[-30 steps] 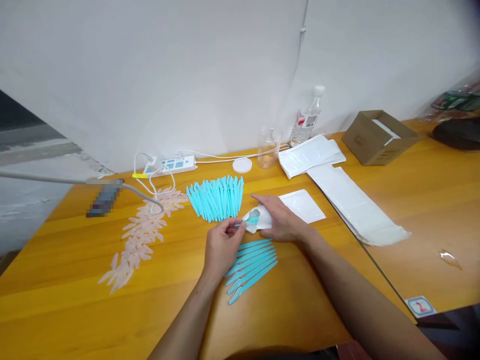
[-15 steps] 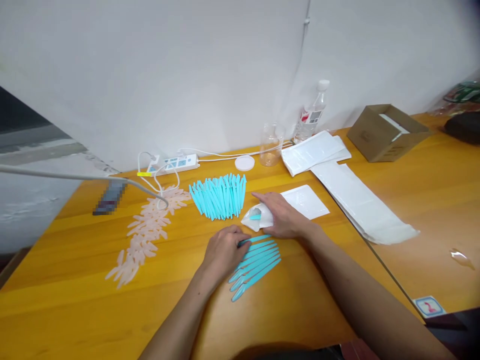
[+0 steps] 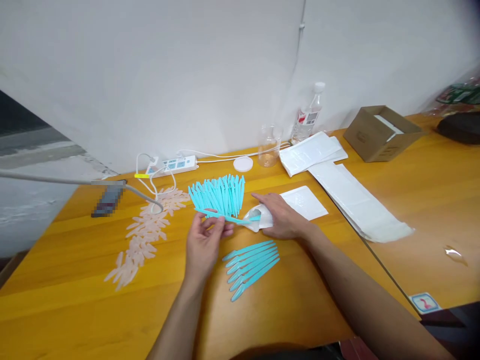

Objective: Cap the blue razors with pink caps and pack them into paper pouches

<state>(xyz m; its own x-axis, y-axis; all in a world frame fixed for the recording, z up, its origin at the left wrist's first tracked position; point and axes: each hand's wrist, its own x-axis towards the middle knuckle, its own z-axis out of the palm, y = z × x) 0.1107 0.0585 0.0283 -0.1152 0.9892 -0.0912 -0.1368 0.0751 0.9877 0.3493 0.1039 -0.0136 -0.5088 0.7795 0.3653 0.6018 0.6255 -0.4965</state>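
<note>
Pinched between thumb and fingers of my left hand [image 3: 202, 245] is a slim turquoise eyebrow razor [image 3: 237, 220], its right end at the mouth of a white pouch [image 3: 266, 218]. My right hand [image 3: 284, 218] grips that pouch, its opening turned left; some turquoise shows inside. Below the hands, several turquoise razors [image 3: 252, 269] lie side by side in a slanted row, their tips covered by clear caps. A dense heap of turquoise razors [image 3: 219, 194] lies behind my left hand. Beyond my right wrist rests a flat white pouch [image 3: 308, 202].
Pale pink small pieces [image 3: 140, 240] spread along the left, near a phone [image 3: 108, 198] and a power strip [image 3: 180, 163]. At the back are a round lid [image 3: 243, 164], a clear jar [image 3: 268, 150] and a bottle [image 3: 308, 117]. White pouches [image 3: 360, 200] and a cardboard box [image 3: 380, 135] lie right.
My left hand has lifted one razor from the top of the row and brought it up and left to the pouch mouth. My right hand keeps holding the pouch.
</note>
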